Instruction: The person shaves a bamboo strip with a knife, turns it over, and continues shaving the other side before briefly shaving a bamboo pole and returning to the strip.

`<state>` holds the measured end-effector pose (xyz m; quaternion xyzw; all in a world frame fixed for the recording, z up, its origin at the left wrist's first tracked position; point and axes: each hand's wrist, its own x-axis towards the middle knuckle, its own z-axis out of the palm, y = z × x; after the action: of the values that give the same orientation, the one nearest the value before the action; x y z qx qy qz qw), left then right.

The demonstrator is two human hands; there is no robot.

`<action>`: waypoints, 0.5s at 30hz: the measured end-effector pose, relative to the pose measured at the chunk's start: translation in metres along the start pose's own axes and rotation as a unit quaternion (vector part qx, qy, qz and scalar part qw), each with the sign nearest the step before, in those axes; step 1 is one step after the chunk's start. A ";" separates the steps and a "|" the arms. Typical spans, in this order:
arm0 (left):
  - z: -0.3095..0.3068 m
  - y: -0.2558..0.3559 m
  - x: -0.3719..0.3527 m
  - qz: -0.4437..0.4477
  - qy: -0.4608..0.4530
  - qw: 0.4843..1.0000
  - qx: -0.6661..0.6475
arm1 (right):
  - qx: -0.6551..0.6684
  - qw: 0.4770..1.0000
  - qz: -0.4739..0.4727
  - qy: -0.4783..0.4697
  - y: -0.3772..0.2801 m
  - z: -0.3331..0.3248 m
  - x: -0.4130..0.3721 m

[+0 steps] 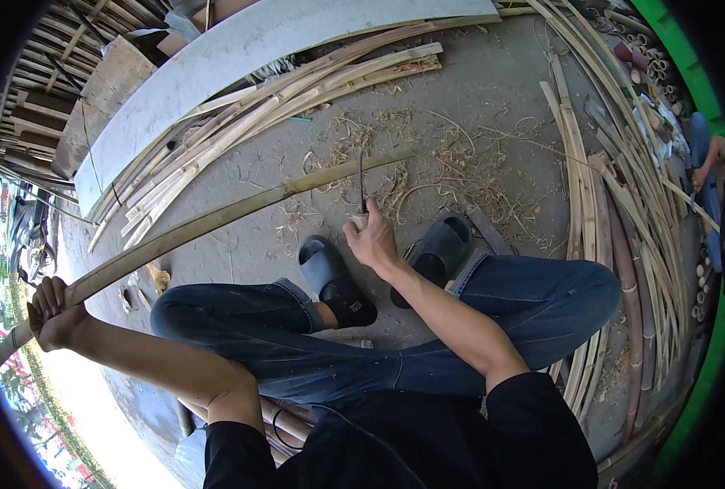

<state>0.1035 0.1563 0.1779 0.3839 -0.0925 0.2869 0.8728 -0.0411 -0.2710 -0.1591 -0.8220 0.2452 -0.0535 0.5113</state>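
A long bamboo strip (216, 222) slants from the lower left up to the middle of the floor. My left hand (55, 316) is closed around it near its lower-left end. In my right hand (374, 240) is a knife (361, 181), gripped by its handle with the index finger stretched along it. The narrow dark blade points away from me and crosses the strip near its far end. Curled bamboo shavings (395, 191) lie on the floor around that end.
Split bamboo strips (273, 102) are piled along a long pale board (207, 61) at the back. More strips and poles (615, 220) lie on the right. Another person's hand (699, 178) shows at the far right edge. My sandalled feet (327, 265) rest on the floor.
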 end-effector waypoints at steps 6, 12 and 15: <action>-0.012 0.002 0.006 -0.010 0.000 1.000 0.011 | 0.062 0.993 -0.097 -0.034 0.014 -0.010 0.047; -0.032 -0.004 0.014 -0.028 -0.002 1.000 -0.002 | 0.151 0.973 0.171 0.024 0.115 -0.045 0.103; -0.054 -0.002 0.028 -0.048 0.005 0.999 -0.013 | 0.023 0.988 0.087 0.127 0.167 -0.052 0.118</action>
<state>0.1239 0.2059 0.1501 0.3748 -0.0731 0.2455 0.8910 -0.0134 -0.4270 -0.2987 -0.7719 0.3772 -0.1186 0.4978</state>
